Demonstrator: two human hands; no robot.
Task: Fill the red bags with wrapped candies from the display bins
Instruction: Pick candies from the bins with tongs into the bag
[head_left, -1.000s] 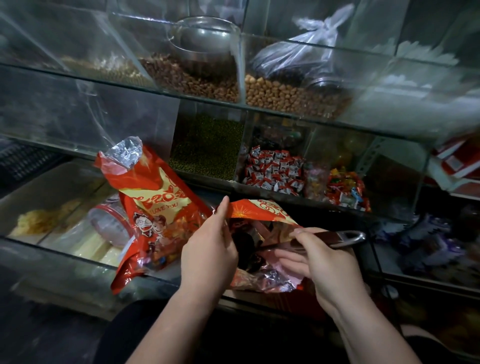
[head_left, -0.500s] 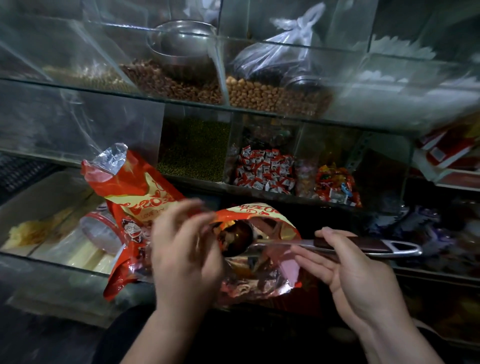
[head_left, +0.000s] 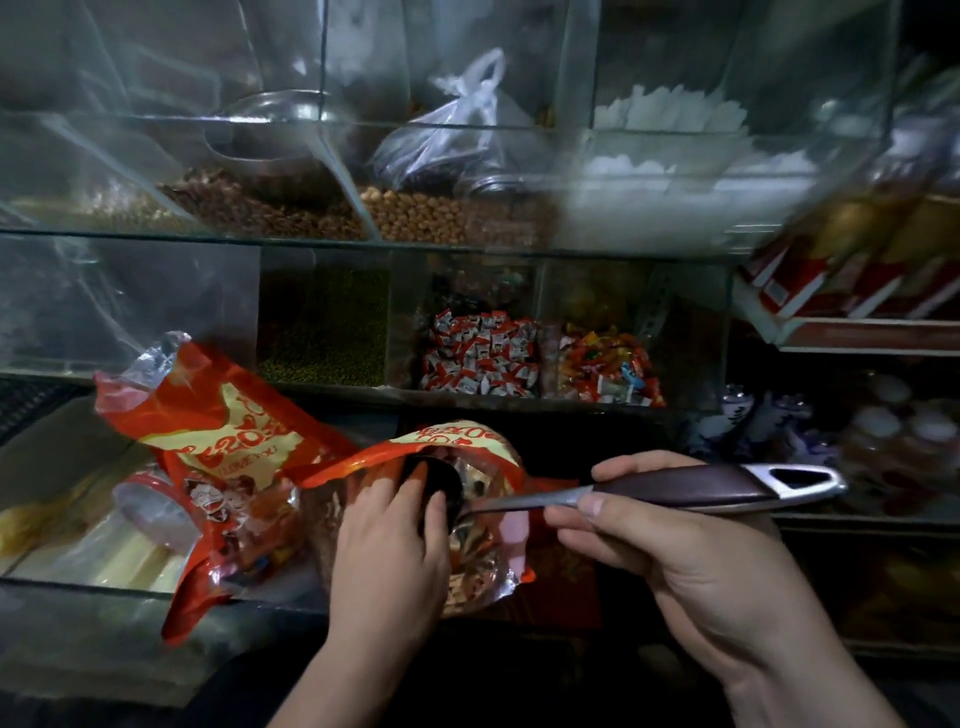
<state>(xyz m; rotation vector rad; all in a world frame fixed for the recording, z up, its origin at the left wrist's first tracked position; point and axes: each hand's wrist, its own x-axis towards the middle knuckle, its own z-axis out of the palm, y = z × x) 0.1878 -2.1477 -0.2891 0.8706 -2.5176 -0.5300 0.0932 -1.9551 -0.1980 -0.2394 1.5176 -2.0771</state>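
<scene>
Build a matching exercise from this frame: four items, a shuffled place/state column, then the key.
Items
1. ladle
2. red-and-white candies
3. metal bowl
4. left-side red bag

Places/states
A. top shelf, on the brown grains
B. held in the right hand, its bowl at the mouth of the near red bag
C. middle-shelf bin
D. lying at far left, nothing holding it

Pairs: 1-B, 2-C, 3-A, 4-D

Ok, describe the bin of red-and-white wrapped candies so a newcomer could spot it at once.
Start at the glass display case, middle shelf. Between the bin of small green beans and the bin of mixed colourful sweets sits the red-and-white candy bin. Only its wrappers are uniform red and white squares.
</scene>
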